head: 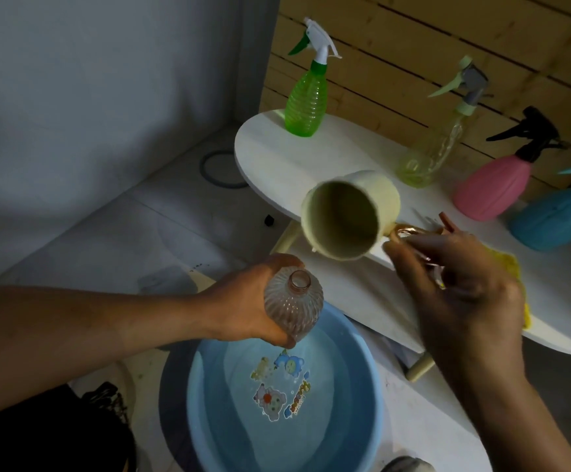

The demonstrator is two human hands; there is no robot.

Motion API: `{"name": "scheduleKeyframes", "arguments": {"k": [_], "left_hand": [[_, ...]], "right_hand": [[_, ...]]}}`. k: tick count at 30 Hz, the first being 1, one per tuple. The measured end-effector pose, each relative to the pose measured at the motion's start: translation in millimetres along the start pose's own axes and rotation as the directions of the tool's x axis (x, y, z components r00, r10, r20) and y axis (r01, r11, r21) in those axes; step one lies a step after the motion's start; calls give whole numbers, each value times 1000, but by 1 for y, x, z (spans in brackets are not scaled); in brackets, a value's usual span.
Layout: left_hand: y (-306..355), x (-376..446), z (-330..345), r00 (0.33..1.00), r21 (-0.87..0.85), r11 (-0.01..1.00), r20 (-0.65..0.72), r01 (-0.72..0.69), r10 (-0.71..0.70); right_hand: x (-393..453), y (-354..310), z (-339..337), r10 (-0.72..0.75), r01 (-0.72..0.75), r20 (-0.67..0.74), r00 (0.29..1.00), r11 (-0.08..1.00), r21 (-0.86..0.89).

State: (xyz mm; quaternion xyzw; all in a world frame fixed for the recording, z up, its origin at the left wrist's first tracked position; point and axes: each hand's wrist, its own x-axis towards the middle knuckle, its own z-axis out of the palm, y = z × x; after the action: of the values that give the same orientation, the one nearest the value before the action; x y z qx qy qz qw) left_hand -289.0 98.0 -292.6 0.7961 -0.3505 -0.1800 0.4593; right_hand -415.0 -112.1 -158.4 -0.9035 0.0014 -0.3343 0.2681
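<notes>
Clear ribbed bottle (293, 306), uncapped and with its open neck pointing up, sits in the lower middle of the frame. It is held above the near rim of a blue basin (202, 413). The left grip (243, 301) is curled around the bottle's body, with the thumb underneath and the fingers over the far side.

Just above and to the right, a cream mug (345, 216) is tipped on its side. Its mouth faces the camera and its lower rim hangs near the bottle's neck without touching it. A small drop clings to that lower rim. The right grip (461, 284) pinches the mug's copper-coloured handle (410, 231) between thumb and fingers.

The basin holds water, and cartoon stickers (274, 400) show on its bottom.

A white oval surface (277, 158) crosses the upper right of the frame. On it stand a green spray bottle (306, 100), a clear spray bottle (437, 148), a pink spray bottle (492, 189) and a blue spray bottle (556, 219) at the right edge. A yellow cloth (510, 267) lies on the surface, partly hidden behind the right grip.
</notes>
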Motion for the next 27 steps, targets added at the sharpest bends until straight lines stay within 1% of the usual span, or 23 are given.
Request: {"name": "scheduleKeyframes", "arguments": {"k": [1,2,3,7,9,12,15,17,20,24,27], "left_hand": [[2,0,-1,1000,-13,1000,1,6,-6],[4,0,-2,1000,-34,999,3,12,-12],[7,1,-6,1000,-48,999,2,12,-12],[20,8,-20,1000,-87,996,-11,6,-7],[26,14,-27,1000,-103,995,-27,2,-5],[27,19,-36,999,-104,995,-52,-7,1],[25,19,-42,999,-89,996,-38,-1,-3],[23,18,-45,1000,-86,996,-21,11,-13],[18,16,-51,1000,-89,996,-7,17,-18],[17,14,-53,1000,-97,995,-4,17,-18],[15,14,-59,1000,-112,994,-14,18,-19]], "right_hand": [[5,-2,-1,151,-151,3,989,985,80],[9,-3,-2,276,-276,18,961,949,155],[17,-4,-3,355,-353,32,934,909,221],[48,-3,-2,462,-456,76,883,809,371],[66,-3,5,508,-519,137,850,767,377],[95,-5,25,547,-605,259,796,728,323],[121,-6,53,536,-642,369,760,709,292],[135,-5,75,536,-664,417,734,697,271],[150,-1,111,560,-700,449,696,670,249],[152,9,141,613,-761,472,634,605,235],[155,10,153,602,-761,488,632,600,245]]}}
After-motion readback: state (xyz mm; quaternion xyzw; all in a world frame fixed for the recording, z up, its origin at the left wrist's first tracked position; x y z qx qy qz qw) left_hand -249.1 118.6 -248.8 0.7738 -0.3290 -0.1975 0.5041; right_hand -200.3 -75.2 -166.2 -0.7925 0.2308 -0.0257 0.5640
